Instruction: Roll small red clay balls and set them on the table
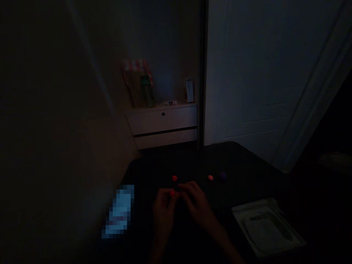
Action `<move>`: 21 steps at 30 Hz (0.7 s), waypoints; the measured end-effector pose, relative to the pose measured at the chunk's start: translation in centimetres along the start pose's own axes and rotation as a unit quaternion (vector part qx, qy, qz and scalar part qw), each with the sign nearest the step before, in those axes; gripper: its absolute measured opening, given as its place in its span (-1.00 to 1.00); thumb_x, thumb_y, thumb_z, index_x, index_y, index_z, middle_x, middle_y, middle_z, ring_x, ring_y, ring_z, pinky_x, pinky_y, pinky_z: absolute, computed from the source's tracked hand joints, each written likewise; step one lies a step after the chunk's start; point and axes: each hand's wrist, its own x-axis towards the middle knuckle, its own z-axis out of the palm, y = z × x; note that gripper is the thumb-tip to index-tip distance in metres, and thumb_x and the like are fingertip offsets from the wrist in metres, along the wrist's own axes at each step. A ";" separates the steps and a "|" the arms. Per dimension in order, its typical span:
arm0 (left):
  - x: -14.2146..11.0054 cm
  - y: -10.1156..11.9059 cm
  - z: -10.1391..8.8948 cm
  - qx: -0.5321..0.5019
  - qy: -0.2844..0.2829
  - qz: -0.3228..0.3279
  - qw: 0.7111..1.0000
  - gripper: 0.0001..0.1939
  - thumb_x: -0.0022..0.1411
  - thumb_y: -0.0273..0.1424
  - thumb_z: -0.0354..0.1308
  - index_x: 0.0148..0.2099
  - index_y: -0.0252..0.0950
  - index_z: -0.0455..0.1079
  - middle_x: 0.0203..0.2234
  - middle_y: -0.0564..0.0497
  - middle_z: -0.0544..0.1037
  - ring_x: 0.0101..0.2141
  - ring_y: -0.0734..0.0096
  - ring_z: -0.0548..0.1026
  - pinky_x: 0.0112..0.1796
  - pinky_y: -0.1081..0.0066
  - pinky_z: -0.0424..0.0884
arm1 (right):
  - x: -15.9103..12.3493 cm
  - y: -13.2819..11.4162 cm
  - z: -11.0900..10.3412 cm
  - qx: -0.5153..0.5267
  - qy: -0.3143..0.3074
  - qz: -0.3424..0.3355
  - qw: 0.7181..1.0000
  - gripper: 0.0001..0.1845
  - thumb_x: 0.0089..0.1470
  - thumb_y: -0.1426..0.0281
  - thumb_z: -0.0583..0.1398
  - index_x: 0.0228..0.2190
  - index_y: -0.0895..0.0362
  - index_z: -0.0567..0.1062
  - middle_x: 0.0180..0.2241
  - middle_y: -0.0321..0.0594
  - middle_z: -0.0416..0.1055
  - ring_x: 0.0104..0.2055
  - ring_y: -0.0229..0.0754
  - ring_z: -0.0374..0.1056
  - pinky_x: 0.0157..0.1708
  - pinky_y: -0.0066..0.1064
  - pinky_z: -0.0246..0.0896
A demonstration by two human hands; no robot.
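Observation:
The scene is very dark. My left hand pinches a small bright red lump between its thumb and fingers, low over the dark table. Close on its right is my right hand, its thumb and fingers apart and pointing toward the lump; I see nothing held in it. Whether its thumb tip touches the lump I cannot tell. Just beyond the hands a second red lump lies on the tabletop. Farther right sit a pinkish round lump and, beside it, a dark purple one.
A pale, flat, bag-like item lies at the table's right front. A bright pixelated patch glows at the left. Behind the dark table stands a drawer unit bearing a green bottle. A pale wall panel rises at right.

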 end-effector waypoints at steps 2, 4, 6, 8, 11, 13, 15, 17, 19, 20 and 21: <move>0.0 0.1 -0.1 0.013 -0.007 0.011 1.000 -0.60 0.18 -0.03 0.32 -0.17 -0.26 0.47 -0.27 -0.09 0.65 -0.25 0.22 0.62 -0.20 0.30 0.53 | -0.1 0.0 0.2 -0.034 -0.021 -0.008 0.999 -0.63 0.31 0.48 0.17 0.09 -0.02 0.53 -0.01 -0.11 0.45 0.04 -0.04 0.42 0.08 -0.17 0.38; -0.1 0.4 -0.1 0.029 -0.008 0.022 0.999 -0.56 0.28 0.02 0.22 -0.11 -0.26 0.48 -0.24 -0.11 0.66 -0.25 0.23 0.62 -0.19 0.30 0.53 | -0.2 0.0 0.4 -0.075 -0.038 -0.014 0.996 -0.60 0.26 0.52 0.20 0.08 -0.01 0.54 -0.01 -0.08 0.45 0.04 0.01 0.40 0.07 -0.11 0.40; -0.1 0.7 0.0 0.035 -0.001 0.025 0.999 -0.50 0.33 0.08 0.12 -0.08 -0.27 0.48 -0.26 -0.11 0.66 -0.31 0.26 0.60 -0.22 0.30 0.52 | -0.2 0.0 0.5 -0.109 -0.049 -0.013 0.993 -0.63 0.22 0.56 0.20 0.01 0.01 0.57 -0.05 -0.07 0.46 0.00 0.04 0.41 0.02 -0.09 0.42; -0.2 0.9 0.1 0.034 0.008 0.019 0.999 -0.43 0.33 0.15 0.06 -0.12 -0.28 0.50 -0.35 -0.09 0.64 -0.37 0.27 0.58 -0.28 0.32 0.52 | -0.2 0.1 0.6 -0.126 -0.046 -0.004 0.991 -0.69 0.24 0.57 0.18 -0.09 0.02 0.61 -0.11 -0.08 0.49 -0.06 0.03 0.43 -0.04 -0.11 0.43; -0.2 1.0 0.2 0.051 0.002 0.011 0.999 -0.35 0.31 0.23 0.00 -0.30 -0.28 0.50 -0.48 -0.05 0.59 -0.44 0.27 0.55 -0.37 0.35 0.48 | 0.1 0.6 0.6 -0.091 -0.026 0.017 0.995 -0.73 0.34 0.48 0.13 -0.11 0.02 0.61 -0.15 -0.11 0.53 -0.11 -0.03 0.48 -0.07 -0.18 0.43; -0.2 0.8 0.2 0.078 -0.004 0.013 0.997 -0.33 0.28 0.25 0.02 -0.34 -0.28 0.52 -0.50 -0.06 0.58 -0.45 0.26 0.54 -0.38 0.35 0.47 | 0.3 1.0 0.5 -0.042 0.005 0.037 0.998 -0.74 0.38 0.40 0.11 -0.08 0.04 0.60 -0.13 -0.11 0.56 -0.08 -0.04 0.50 -0.03 -0.20 0.42; -0.1 0.4 0.0 0.101 -0.012 0.025 0.994 -0.38 0.28 0.20 0.08 -0.23 -0.28 0.58 -0.41 -0.09 0.64 -0.39 0.23 0.57 -0.31 0.32 0.50 | 0.4 1.3 0.3 0.001 0.046 0.060 0.997 -0.73 0.39 0.34 0.12 -0.02 0.05 0.59 -0.07 -0.10 0.58 -0.02 -0.03 0.50 0.04 -0.18 0.40; 0.1 0.1 -0.1 0.108 -0.033 0.035 0.993 -0.45 0.29 0.12 0.14 -0.08 -0.26 0.60 -0.26 -0.13 0.68 -0.30 0.19 0.61 -0.20 0.27 0.52 | 0.5 1.5 0.2 0.029 0.075 0.074 0.994 -0.70 0.39 0.29 0.12 0.02 0.05 0.57 -0.02 -0.10 0.58 0.02 -0.02 0.50 0.07 -0.16 0.39; 0.2 -0.3 -0.3 0.099 -0.054 0.038 0.993 -0.52 0.30 0.03 0.18 -0.02 -0.24 0.60 -0.13 -0.15 0.69 -0.18 0.15 0.63 -0.09 0.22 0.52 | 0.6 1.5 0.1 0.046 0.081 0.069 0.993 -0.69 0.39 0.26 0.12 0.01 0.04 0.59 -0.01 -0.10 0.58 0.02 -0.04 0.51 0.07 -0.18 0.40; 0.3 -0.4 -0.3 0.090 -0.060 0.037 0.993 -0.56 0.30 -0.01 0.20 -0.02 -0.23 0.61 -0.10 -0.16 0.68 -0.13 0.13 0.63 -0.04 0.20 0.51 | 0.6 1.4 0.1 0.049 0.080 0.063 0.994 -0.70 0.38 0.26 0.13 -0.01 0.03 0.60 -0.03 -0.11 0.58 0.00 -0.04 0.51 0.06 -0.19 0.41; 0.3 -0.5 -0.3 0.080 -0.063 0.035 0.994 -0.59 0.28 -0.04 0.22 -0.03 -0.23 0.61 -0.08 -0.16 0.68 -0.09 0.11 0.63 -0.01 0.19 0.50 | 0.6 1.3 0.1 0.050 0.078 0.058 0.994 -0.71 0.37 0.25 0.14 -0.04 0.03 0.62 -0.05 -0.11 0.59 -0.01 -0.05 0.52 0.04 -0.20 0.42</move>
